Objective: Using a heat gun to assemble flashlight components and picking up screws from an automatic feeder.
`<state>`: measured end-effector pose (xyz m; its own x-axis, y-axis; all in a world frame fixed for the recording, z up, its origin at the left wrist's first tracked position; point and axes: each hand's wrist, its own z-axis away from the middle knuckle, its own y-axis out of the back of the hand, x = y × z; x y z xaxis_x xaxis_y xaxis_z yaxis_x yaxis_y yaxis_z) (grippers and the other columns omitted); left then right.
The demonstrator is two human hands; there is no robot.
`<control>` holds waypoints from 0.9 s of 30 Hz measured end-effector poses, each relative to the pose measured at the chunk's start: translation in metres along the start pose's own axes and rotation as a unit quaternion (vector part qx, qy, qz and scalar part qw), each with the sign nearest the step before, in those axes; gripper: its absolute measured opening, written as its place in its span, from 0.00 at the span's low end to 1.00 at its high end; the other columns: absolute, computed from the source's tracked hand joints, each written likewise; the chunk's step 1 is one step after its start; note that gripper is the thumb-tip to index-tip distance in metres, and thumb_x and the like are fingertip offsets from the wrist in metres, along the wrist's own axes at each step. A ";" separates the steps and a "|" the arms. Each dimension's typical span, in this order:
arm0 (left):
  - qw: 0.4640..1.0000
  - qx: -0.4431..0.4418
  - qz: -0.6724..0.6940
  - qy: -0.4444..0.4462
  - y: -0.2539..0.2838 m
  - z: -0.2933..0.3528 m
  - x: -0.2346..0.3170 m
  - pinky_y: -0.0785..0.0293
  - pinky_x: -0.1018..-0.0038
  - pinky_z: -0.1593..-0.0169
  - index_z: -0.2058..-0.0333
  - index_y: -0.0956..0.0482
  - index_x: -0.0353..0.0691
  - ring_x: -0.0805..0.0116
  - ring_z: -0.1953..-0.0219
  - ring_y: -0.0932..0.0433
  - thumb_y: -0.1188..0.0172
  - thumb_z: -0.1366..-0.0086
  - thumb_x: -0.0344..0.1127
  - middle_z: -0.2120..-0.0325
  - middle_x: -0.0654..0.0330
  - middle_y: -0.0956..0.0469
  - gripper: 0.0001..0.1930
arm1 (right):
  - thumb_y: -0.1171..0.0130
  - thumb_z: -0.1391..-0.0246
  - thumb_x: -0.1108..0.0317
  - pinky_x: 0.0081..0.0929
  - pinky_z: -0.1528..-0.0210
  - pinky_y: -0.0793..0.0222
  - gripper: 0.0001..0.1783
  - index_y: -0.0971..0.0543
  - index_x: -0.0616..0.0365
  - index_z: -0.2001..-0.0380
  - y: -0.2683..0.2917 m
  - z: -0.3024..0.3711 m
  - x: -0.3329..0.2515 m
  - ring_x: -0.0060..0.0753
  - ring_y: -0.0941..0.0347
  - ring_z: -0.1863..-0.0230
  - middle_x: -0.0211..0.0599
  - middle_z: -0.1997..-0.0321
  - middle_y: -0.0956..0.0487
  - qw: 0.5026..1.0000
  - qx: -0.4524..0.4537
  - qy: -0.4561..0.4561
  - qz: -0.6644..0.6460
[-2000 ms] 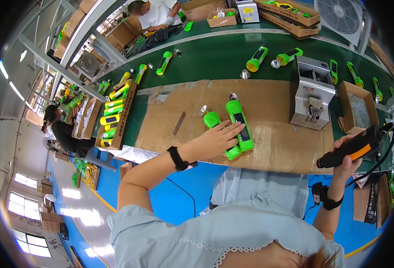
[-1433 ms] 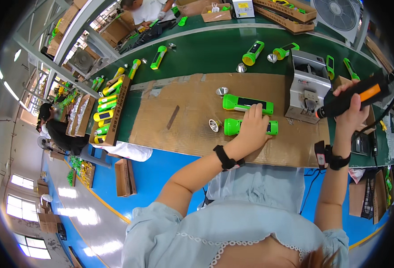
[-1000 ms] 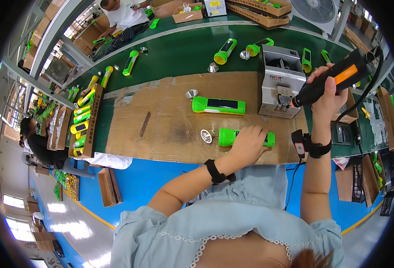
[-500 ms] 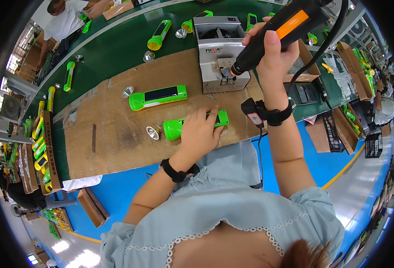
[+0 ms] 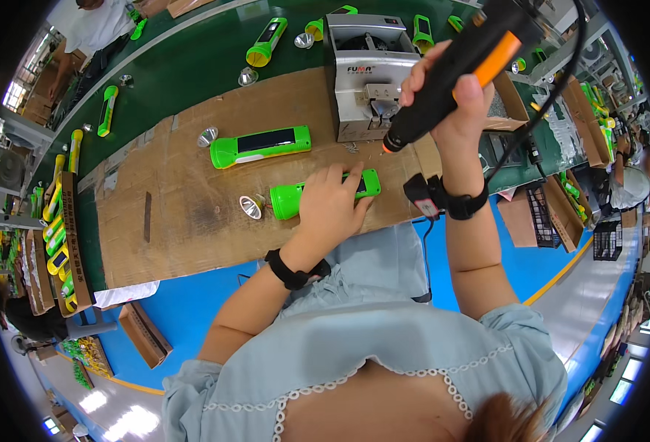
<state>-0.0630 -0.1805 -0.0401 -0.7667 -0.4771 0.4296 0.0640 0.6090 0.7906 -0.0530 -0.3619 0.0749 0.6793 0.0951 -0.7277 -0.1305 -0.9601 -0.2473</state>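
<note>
At mid-frame, the lower green flashlight (image 5: 287,201) lies on the cardboard sheet (image 5: 185,214), long axis left-right, right end angled slightly up-frame; left hand (image 5: 329,208) is nearer, fingers gripping its middle. Right hand's (image 5: 457,125) fingers wrap a black power screwdriver (image 5: 441,92), tip up-right of the flashlight's right end.

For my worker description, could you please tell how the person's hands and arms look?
The left hand and right hand wear no gloves. A black wristband circles each wrist; the right one carries a boxy dark module with a pale label, and a dark cable hangs below. The short sleeves are light blue.
</note>
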 end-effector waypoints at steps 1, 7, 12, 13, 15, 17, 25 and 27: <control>1.000 -0.003 0.002 0.002 -0.001 0.001 -0.001 0.33 0.65 0.62 0.54 0.25 0.40 0.55 0.64 0.28 0.35 0.53 0.43 0.65 0.55 0.27 0.26 | 0.40 0.53 0.48 0.23 0.76 0.31 0.28 0.31 0.65 0.63 0.001 0.010 -0.003 0.29 0.29 0.80 0.40 0.79 0.27 1.000 0.001 0.001 -0.005; 1.000 0.015 -0.025 -0.006 -0.002 0.000 -0.004 0.33 0.66 0.61 0.55 0.25 0.39 0.56 0.64 0.28 0.34 0.54 0.44 0.65 0.55 0.27 0.27 | 0.34 0.64 0.39 0.27 0.69 0.30 0.40 0.36 0.62 0.61 -0.014 0.064 -0.022 0.32 0.29 0.73 0.41 0.72 0.29 0.997 0.042 -0.035 -0.049; 0.999 0.007 -0.033 -0.005 -0.002 0.001 -0.002 0.34 0.66 0.61 0.54 0.25 0.40 0.56 0.64 0.28 0.35 0.54 0.45 0.64 0.55 0.27 0.27 | 0.28 0.68 0.43 0.28 0.67 0.30 0.42 0.37 0.60 0.59 -0.015 0.084 -0.023 0.33 0.29 0.71 0.41 0.71 0.29 0.994 0.074 -0.055 -0.063; 0.999 0.007 -0.033 -0.003 -0.002 0.001 -0.002 0.34 0.66 0.61 0.54 0.25 0.40 0.56 0.64 0.28 0.35 0.54 0.45 0.64 0.55 0.27 0.27 | 0.28 0.68 0.43 0.28 0.67 0.30 0.42 0.37 0.60 0.59 -0.014 0.085 -0.022 0.33 0.29 0.71 0.41 0.71 0.29 0.994 0.073 -0.057 -0.063; 0.999 0.012 -0.032 -0.009 -0.003 0.002 -0.002 0.34 0.66 0.61 0.54 0.25 0.40 0.56 0.64 0.28 0.35 0.54 0.45 0.64 0.55 0.27 0.27 | 0.28 0.68 0.43 0.28 0.66 0.30 0.42 0.37 0.60 0.59 -0.014 0.087 -0.020 0.34 0.29 0.71 0.41 0.71 0.29 0.995 0.080 -0.034 -0.058; 0.999 0.014 -0.033 -0.010 -0.003 0.002 -0.002 0.34 0.66 0.61 0.55 0.25 0.40 0.56 0.64 0.28 0.35 0.54 0.45 0.65 0.55 0.28 0.27 | 0.29 0.68 0.43 0.28 0.65 0.30 0.41 0.37 0.59 0.59 -0.014 0.088 -0.020 0.34 0.29 0.70 0.41 0.71 0.29 0.995 0.081 -0.040 -0.053; 0.999 0.015 -0.039 -0.011 -0.002 0.001 -0.002 0.34 0.66 0.61 0.55 0.25 0.39 0.56 0.64 0.29 0.34 0.55 0.46 0.65 0.56 0.28 0.28 | 0.30 0.65 0.45 0.26 0.63 0.30 0.40 0.37 0.61 0.58 -0.013 0.093 -0.001 0.30 0.29 0.69 0.38 0.70 0.29 0.993 0.056 -0.095 -0.042; 0.999 0.011 -0.044 -0.010 -0.003 0.000 -0.003 0.35 0.66 0.61 0.54 0.25 0.39 0.57 0.64 0.29 0.33 0.55 0.46 0.65 0.56 0.28 0.29 | 0.30 0.64 0.48 0.26 0.63 0.30 0.38 0.37 0.62 0.58 -0.014 0.092 0.000 0.29 0.29 0.68 0.38 0.70 0.29 0.994 0.035 -0.093 -0.052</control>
<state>-0.0611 -0.1813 -0.0435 -0.7814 -0.5167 0.3500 -0.0183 0.5796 0.8147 -0.1171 -0.3247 0.0194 0.5482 0.2455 -0.7995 -0.1218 -0.9223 -0.3668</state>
